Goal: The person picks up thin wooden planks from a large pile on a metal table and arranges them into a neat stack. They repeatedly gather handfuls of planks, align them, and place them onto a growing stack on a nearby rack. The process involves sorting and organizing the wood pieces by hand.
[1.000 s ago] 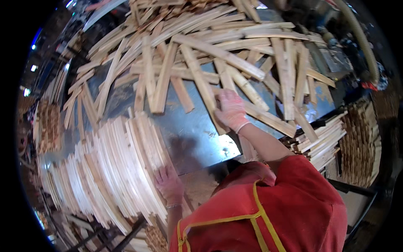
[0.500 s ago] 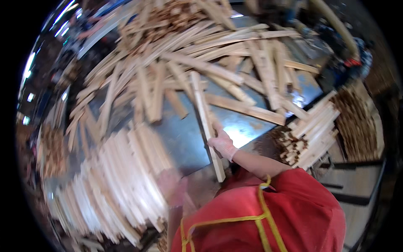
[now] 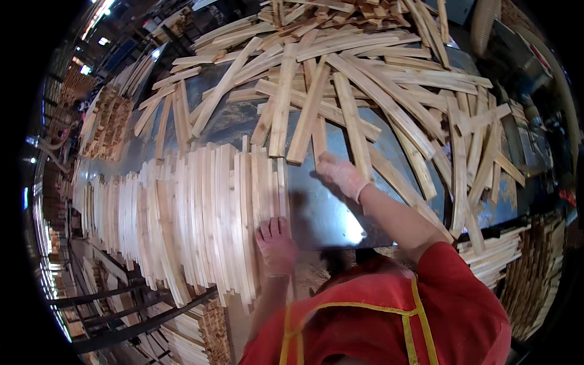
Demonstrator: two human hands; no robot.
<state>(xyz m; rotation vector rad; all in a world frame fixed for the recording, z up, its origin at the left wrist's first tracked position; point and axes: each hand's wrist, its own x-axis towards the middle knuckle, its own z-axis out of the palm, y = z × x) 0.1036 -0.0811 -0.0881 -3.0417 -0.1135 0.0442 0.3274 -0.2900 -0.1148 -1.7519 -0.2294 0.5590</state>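
My left hand, in a pale glove, lies with its fingers stretched out on the right end of a long row of wooden slats. These slats stand close together, side by side, along the near left of the metal table. Further to the right, my gloved right hand is closed on the near end of a loose wooden slat. Its fingertips are partly hidden. That slat points away from me, and other slats lie partly over it.
A tangled heap of loose slats covers the far part of the table. Stacked slats stand at the far left and in a pile at the lower right. A ribbed hose hangs at the far right.
My right hand has let go of the slat it held upright before me and reached out to another in the heap. My left hand now rests on the row. The view has turned.
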